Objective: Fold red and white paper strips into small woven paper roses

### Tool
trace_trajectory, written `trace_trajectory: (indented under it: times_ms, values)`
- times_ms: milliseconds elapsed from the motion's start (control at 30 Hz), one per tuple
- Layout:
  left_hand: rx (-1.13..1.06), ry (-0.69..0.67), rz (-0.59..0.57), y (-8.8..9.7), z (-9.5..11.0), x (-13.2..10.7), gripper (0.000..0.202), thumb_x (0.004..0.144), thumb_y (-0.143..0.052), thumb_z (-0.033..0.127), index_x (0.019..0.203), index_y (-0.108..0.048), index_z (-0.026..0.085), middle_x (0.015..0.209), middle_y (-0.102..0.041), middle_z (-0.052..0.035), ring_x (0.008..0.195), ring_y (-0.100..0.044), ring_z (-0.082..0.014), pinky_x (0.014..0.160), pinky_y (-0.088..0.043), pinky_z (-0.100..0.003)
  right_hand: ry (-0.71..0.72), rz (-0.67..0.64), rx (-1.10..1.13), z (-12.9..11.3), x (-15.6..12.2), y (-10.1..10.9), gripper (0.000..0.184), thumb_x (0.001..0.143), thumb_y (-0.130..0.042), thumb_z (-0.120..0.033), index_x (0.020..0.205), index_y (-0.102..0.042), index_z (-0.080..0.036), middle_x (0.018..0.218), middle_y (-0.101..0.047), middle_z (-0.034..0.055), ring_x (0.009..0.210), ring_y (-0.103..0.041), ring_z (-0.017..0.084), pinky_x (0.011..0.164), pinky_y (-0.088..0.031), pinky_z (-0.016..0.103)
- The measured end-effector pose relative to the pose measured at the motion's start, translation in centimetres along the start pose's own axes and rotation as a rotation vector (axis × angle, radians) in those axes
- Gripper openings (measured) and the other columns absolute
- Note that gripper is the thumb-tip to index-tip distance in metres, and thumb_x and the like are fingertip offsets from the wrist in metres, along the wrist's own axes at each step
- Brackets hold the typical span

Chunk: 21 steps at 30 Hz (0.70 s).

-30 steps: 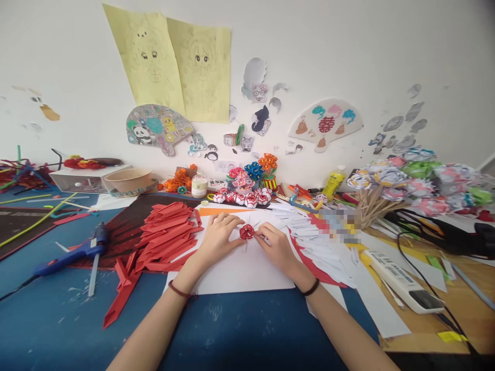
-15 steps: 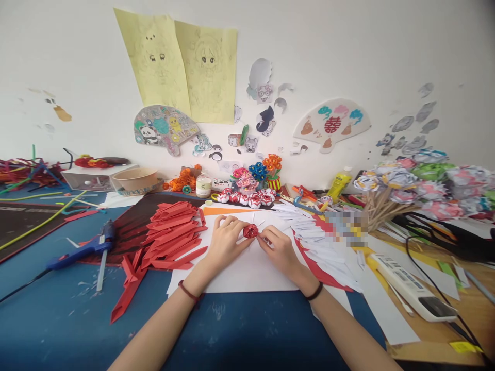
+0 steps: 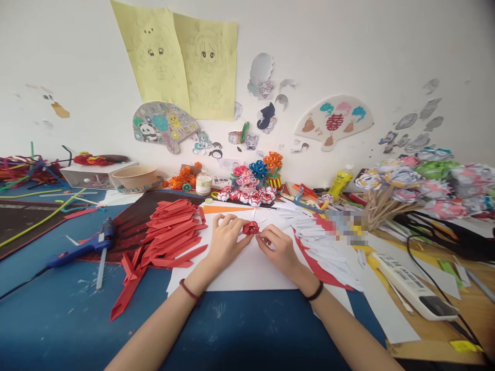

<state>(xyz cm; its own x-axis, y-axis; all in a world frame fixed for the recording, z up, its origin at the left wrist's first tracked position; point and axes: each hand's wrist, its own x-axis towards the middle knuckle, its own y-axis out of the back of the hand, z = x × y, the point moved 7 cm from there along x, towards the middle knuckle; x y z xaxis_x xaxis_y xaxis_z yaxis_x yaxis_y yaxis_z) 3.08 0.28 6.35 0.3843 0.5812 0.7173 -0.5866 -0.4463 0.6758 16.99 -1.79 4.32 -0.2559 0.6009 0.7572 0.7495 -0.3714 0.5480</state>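
A small red paper flower (image 3: 251, 228) is held between my two hands, above a white sheet of paper (image 3: 240, 273). My left hand (image 3: 228, 237) pinches its left side with thumb and fingers. From the right, my right hand (image 3: 277, 247) is closed with its fingertips pressed at the flower's lower right edge. A thin white strip sticks up behind the flower. Folded red paper strips (image 3: 170, 232) lie in a heap to the left of my left hand. Folded white paper strips (image 3: 309, 226) spread out to the right of my right hand.
A blue glue gun (image 3: 83, 250) with its cord lies at the left. Finished red-and-white flowers (image 3: 247, 196) stand in a row at the back. At the right are a white power strip (image 3: 413, 286) and a bunch of paper flowers (image 3: 410, 178) on sticks.
The red flower has turned and tilted slightly between my fingers, and my hands stay nearly in place. The camera view has shifted a little.
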Motion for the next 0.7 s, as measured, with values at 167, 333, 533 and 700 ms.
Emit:
trace_trajectory:
  times_ms: [167, 333, 533, 700]
  values:
    - [0.024, 0.011, 0.017, 0.0, 0.0, -0.1, 0.02, 0.087, -0.061, 0.035, 0.102, -0.061, 0.022, 0.093, -0.07, -0.0034, 0.095, -0.058, -0.0212, 0.094, -0.027, -0.041, 0.0, -0.005, 0.02, 0.0, 0.0, 0.0, 0.013, 0.092, -0.049, -0.015, 0.084, -0.058, -0.02, 0.078, -0.055, 0.0024, 0.065, -0.052, 0.013, 0.062, -0.044, 0.026]
    - [0.009, 0.036, -0.009, -0.2, -0.1, 0.1, 0.019, 0.087, -0.06, 0.036, 0.101, -0.061, 0.023, 0.095, -0.07, -0.0037, 0.097, -0.057, -0.0225, 0.095, -0.026, -0.042, -0.01, -0.014, 0.018, 0.1, 0.2, 0.1, 0.013, 0.093, -0.048, -0.016, 0.089, -0.059, -0.02, 0.083, -0.059, 0.0041, 0.074, -0.058, 0.016, 0.068, -0.047, 0.028]
    - [-0.036, 0.035, -0.1, -0.1, -0.2, 0.4, 0.033, 0.083, -0.064, 0.039, 0.113, -0.057, 0.025, 0.105, -0.069, -0.0032, 0.103, -0.054, -0.023, 0.095, -0.026, -0.042, -0.056, 0.015, 0.028, 0.7, 0.4, 0.6, 0.014, 0.094, -0.047, -0.018, 0.094, -0.061, -0.021, 0.088, -0.061, 0.0055, 0.081, -0.06, 0.018, 0.073, -0.049, 0.031]
    - [-0.09, -0.015, -0.18, -0.1, -0.3, 0.4, 0.042, 0.084, -0.064, 0.041, 0.122, -0.053, 0.027, 0.106, -0.069, -0.0028, 0.103, -0.054, -0.0229, 0.094, -0.027, -0.04, -0.088, 0.01, 0.011, 1.4, 0.3, 0.5, 0.015, 0.095, -0.046, -0.018, 0.094, -0.06, -0.021, 0.09, -0.061, 0.0058, 0.084, -0.059, 0.019, 0.075, -0.048, 0.032]
